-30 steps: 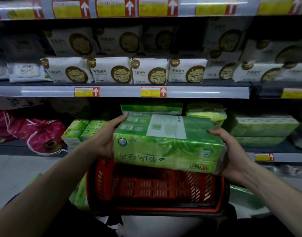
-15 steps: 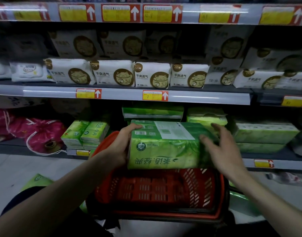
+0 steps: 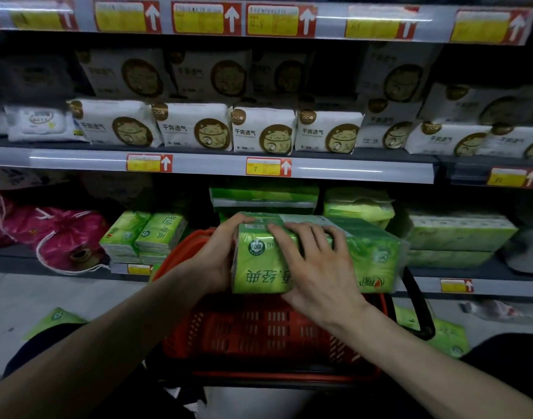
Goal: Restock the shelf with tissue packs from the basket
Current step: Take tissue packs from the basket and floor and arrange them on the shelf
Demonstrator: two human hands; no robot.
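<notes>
I see my left grip [image 3: 217,258] wrapped round the left end of a green tissue pack [image 3: 374,252], fingers curled over its top corner. My right grip [image 3: 316,267] lies flat on the pack's near face, fingers spread and reaching over the top edge. The pack is level above the red basket [image 3: 259,334], just in front of the lower shelf [image 3: 501,290], its print upside down to me. More green packs [image 3: 458,234] sit on that shelf, behind and to both sides. A pink bag [image 3: 68,237] lies at the far left. White packs with a cat emblem [image 3: 262,133] line the shelf above.
</notes>
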